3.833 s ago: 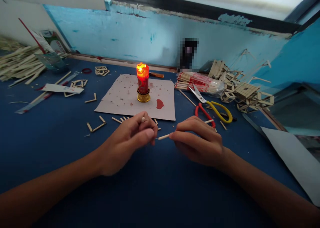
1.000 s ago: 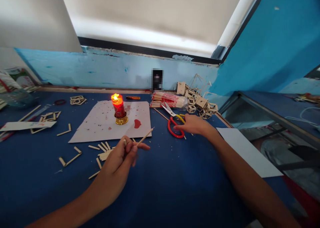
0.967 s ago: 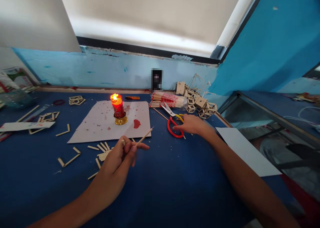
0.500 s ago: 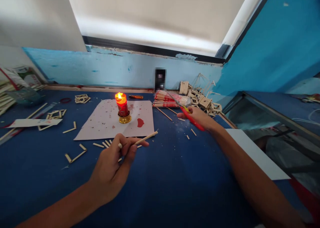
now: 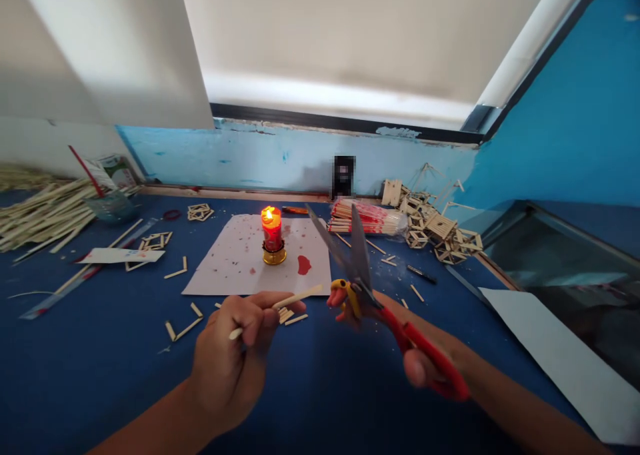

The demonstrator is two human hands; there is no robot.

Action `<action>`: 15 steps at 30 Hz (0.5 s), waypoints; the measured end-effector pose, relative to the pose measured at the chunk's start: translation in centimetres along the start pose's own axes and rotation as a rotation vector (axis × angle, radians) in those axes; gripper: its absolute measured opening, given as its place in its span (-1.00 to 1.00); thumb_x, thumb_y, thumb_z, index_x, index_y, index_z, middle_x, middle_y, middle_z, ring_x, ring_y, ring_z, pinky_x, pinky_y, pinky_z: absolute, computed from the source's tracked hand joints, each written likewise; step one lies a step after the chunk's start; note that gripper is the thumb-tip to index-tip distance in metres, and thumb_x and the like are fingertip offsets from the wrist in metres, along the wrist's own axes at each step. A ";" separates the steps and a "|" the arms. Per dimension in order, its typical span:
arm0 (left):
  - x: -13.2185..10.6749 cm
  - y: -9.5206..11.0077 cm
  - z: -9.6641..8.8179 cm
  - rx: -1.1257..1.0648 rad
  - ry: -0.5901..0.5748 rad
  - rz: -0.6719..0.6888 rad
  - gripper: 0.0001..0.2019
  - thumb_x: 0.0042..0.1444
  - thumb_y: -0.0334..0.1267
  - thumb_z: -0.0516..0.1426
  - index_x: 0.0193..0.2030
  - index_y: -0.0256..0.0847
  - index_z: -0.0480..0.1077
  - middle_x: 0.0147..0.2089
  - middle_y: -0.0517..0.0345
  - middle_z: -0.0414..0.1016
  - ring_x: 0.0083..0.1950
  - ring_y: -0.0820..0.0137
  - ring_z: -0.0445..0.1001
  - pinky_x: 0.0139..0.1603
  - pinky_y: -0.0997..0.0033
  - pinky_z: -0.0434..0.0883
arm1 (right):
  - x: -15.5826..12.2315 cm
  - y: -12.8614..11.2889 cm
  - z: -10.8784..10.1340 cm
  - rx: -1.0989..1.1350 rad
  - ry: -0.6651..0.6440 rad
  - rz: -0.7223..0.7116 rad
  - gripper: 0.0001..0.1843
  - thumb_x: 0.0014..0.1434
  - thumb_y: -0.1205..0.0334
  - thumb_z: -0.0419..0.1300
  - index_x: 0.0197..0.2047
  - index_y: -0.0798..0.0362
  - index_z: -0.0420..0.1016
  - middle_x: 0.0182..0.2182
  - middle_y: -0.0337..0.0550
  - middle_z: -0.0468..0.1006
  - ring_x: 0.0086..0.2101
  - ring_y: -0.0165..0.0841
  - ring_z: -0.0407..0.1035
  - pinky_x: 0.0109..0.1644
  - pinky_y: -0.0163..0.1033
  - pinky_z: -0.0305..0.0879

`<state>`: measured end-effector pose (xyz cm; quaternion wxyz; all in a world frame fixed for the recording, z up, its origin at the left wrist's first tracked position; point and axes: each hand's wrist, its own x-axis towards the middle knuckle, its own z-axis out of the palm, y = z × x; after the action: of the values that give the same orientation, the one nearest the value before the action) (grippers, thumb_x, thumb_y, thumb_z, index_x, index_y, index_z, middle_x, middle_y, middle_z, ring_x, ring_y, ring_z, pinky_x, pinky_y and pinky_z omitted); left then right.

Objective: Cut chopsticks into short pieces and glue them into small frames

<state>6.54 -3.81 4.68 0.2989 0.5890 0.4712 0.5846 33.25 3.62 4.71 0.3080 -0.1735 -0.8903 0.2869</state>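
Note:
My left hand is closed around a thin wooden stick, whose far end points right toward the scissors. In my right hand are large scissors with red and yellow handles. Their blades stand apart and point up and away, slightly blurred, and do not touch the stick. Beyond my hands a red candle burns in a gold holder on white paper marked with wax. Short cut sticks lie just past my left fingers.
A plastic-wrapped bundle of sticks and a pile of stick frames stand at the back right. A black pen and white sheet lie right. Leftward are a glass bowl and loose strips.
My right hand has brought the scissors back toward me from beside the stick bundle, and their blades now stand apart. My left hand still holds the stick. The view has shifted left.

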 end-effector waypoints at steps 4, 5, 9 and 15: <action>0.6 -0.2 -0.7 0.053 -0.087 0.060 -0.68 0.43 -0.18 0.08 -0.38 -0.05 0.10 -0.18 0.17 0.73 -0.20 0.25 0.69 -0.20 0.28 0.55 | 1.1 -2.0 -0.2 0.271 -0.086 0.141 -0.03 0.12 -0.51 0.22 0.39 -0.07 0.30 0.18 0.09 0.50 0.00 -0.07 0.50 -0.04 -0.10 0.55; 0.7 -0.3 -0.8 0.075 -0.094 0.078 -0.69 0.43 -0.22 0.07 -0.37 -0.05 0.10 -0.18 0.18 0.73 -0.21 0.25 0.70 -0.20 0.28 0.55 | 1.4 -2.3 -0.3 0.276 -0.089 0.177 -0.01 0.08 -0.50 0.28 0.39 -0.07 0.31 0.20 0.08 0.48 0.01 -0.05 0.49 -0.04 -0.10 0.54; 1.0 -0.6 -0.8 0.180 -0.131 0.230 -0.76 0.41 -0.40 0.02 -0.30 -0.04 0.12 -0.13 0.24 0.74 -0.20 0.31 0.72 -0.22 0.35 0.57 | 1.8 -2.6 -0.3 0.375 -0.141 0.288 0.08 -0.04 -0.46 0.40 0.39 -0.04 0.30 0.31 0.08 0.37 0.12 0.06 0.40 0.10 0.01 0.46; 1.5 -0.6 -1.1 0.411 -0.177 0.311 -0.78 0.37 -0.44 -0.01 -0.26 -0.04 0.08 -0.11 0.26 0.75 -0.20 0.36 0.73 -0.29 0.45 0.56 | 1.4 -2.1 -0.2 0.395 -0.152 0.393 0.07 -0.16 -0.41 0.50 0.30 -0.04 0.36 0.23 0.03 0.42 0.03 0.05 0.40 0.03 0.01 0.41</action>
<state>5.20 -2.47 4.89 0.1198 0.7514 0.4560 0.4617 32.05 2.77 6.73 0.2066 -0.2571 -0.7871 0.5212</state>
